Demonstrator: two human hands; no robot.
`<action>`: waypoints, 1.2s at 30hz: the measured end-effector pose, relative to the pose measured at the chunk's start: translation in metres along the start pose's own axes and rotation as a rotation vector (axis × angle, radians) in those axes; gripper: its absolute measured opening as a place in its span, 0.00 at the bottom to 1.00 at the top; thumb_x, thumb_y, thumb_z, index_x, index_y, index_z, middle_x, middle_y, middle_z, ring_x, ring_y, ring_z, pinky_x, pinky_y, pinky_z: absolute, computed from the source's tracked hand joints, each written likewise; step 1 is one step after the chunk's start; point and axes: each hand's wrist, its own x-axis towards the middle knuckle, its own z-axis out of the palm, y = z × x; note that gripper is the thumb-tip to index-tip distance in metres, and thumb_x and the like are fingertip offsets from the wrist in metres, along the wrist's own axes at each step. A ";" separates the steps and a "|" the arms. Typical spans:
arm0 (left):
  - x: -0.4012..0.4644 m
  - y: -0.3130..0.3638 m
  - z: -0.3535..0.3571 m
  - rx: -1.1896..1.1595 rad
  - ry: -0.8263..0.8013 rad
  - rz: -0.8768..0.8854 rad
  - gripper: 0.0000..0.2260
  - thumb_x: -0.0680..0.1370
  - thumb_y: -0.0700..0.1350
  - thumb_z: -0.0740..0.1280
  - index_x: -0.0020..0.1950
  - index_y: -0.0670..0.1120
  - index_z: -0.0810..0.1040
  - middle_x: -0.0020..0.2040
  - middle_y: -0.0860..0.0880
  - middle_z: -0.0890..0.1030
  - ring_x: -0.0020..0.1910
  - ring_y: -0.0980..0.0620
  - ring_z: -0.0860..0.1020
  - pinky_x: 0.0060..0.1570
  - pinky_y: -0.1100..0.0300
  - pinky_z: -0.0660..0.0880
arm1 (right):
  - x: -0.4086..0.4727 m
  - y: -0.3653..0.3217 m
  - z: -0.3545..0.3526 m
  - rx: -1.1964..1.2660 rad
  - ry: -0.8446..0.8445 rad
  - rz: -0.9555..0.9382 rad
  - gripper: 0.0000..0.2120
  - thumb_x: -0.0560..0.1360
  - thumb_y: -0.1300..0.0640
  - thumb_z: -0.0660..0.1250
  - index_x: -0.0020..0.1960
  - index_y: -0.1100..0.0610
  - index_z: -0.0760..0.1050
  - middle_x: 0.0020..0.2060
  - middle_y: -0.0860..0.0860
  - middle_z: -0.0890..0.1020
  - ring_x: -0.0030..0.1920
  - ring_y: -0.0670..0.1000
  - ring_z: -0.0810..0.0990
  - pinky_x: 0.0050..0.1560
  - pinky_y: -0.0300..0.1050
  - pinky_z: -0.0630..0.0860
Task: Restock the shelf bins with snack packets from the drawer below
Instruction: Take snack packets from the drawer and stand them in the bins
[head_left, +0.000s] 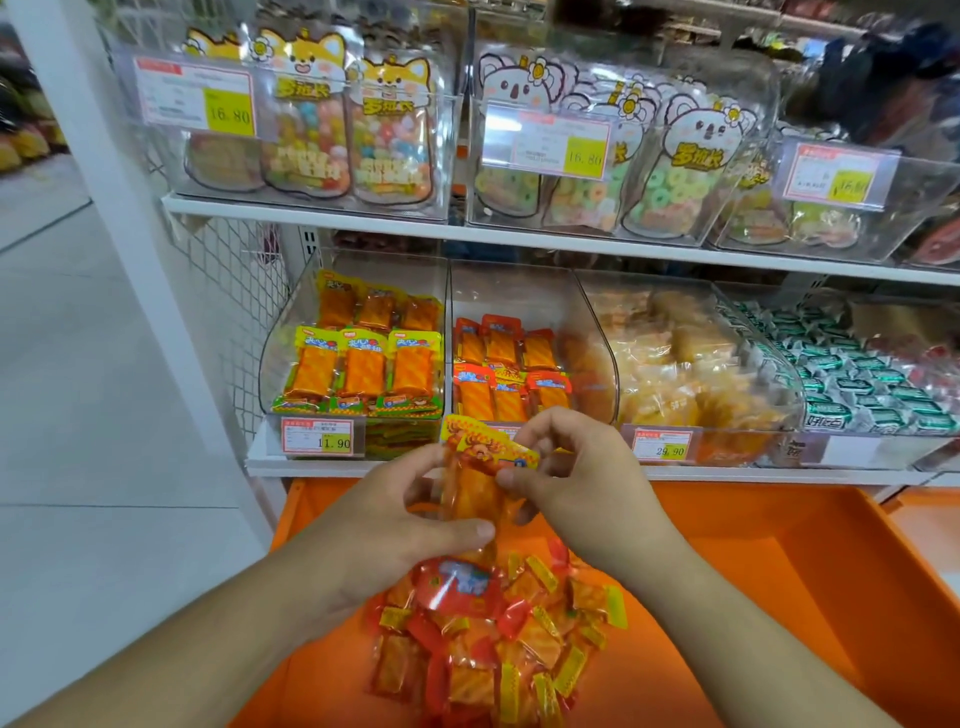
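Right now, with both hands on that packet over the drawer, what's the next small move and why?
Probably lift the packet forward into the yellow-topped bin. Left hand and right hand both have a grip on it, its header is yellow like that bin's rows, and more packets wait in the orange drawer.

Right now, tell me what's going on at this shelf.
A person is restocking snacks. Both hands hold one orange snack packet above the open orange drawer: the left hand grips its lower part, the right hand pinches its top. A loose pile of packets lies in the drawer below. The held packet is not yet in a bin; it sits just in front of the red-packet bin, beside the yellow-packet bin.
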 end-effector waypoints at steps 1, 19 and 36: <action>0.002 -0.002 -0.001 0.009 0.007 0.001 0.22 0.71 0.40 0.80 0.52 0.68 0.84 0.52 0.54 0.88 0.53 0.53 0.86 0.58 0.54 0.82 | 0.001 0.001 0.003 0.011 0.011 0.015 0.12 0.74 0.62 0.79 0.47 0.53 0.76 0.36 0.55 0.74 0.32 0.59 0.85 0.26 0.39 0.74; 0.006 0.007 -0.016 0.203 0.257 0.007 0.18 0.62 0.56 0.84 0.49 0.56 0.86 0.45 0.56 0.88 0.45 0.58 0.86 0.51 0.53 0.83 | 0.007 0.005 -0.011 0.255 -0.269 0.109 0.11 0.74 0.60 0.79 0.54 0.49 0.85 0.45 0.56 0.87 0.46 0.54 0.86 0.47 0.51 0.81; 0.009 -0.003 -0.010 -0.336 0.204 0.077 0.20 0.70 0.39 0.77 0.62 0.46 0.84 0.55 0.42 0.87 0.56 0.41 0.85 0.59 0.45 0.80 | -0.013 0.002 0.015 0.384 -0.211 0.171 0.06 0.76 0.60 0.76 0.48 0.51 0.81 0.41 0.47 0.83 0.40 0.49 0.81 0.42 0.49 0.78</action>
